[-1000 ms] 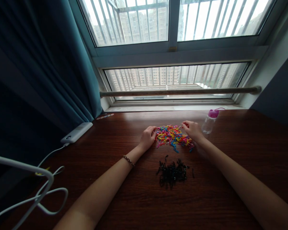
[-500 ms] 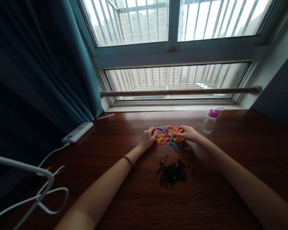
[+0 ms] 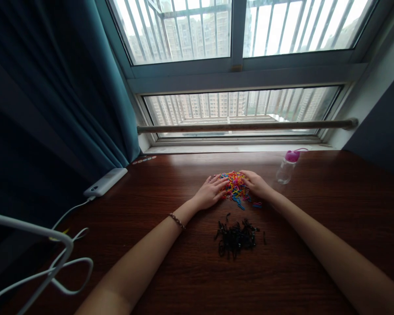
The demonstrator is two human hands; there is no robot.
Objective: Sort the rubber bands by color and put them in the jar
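A pile of small multicoloured pieces (image 3: 235, 184) lies on the brown table (image 3: 184, 262). My left hand (image 3: 212, 191) rests on the pile's left side with its fingers spread over the pieces. At the right side, my right hand (image 3: 253, 182) touches the pile, its fingers apart and their tips partly hidden. Nearer to me is a heap of black pieces (image 3: 237, 237), which neither hand touches. A few blue and pink pieces (image 3: 257, 204) lie just below my right hand.
A clear bottle with a pink lid (image 3: 286, 168) stands at the back right. On the left are a white power strip (image 3: 107, 181) and a looped white cable (image 3: 72, 261). Behind the table is a window with a rail (image 3: 246, 127).
My left hand has opened out and moved right over the pile. The right hand has shifted slightly along the pile's right edge. The coloured pile looks narrower.
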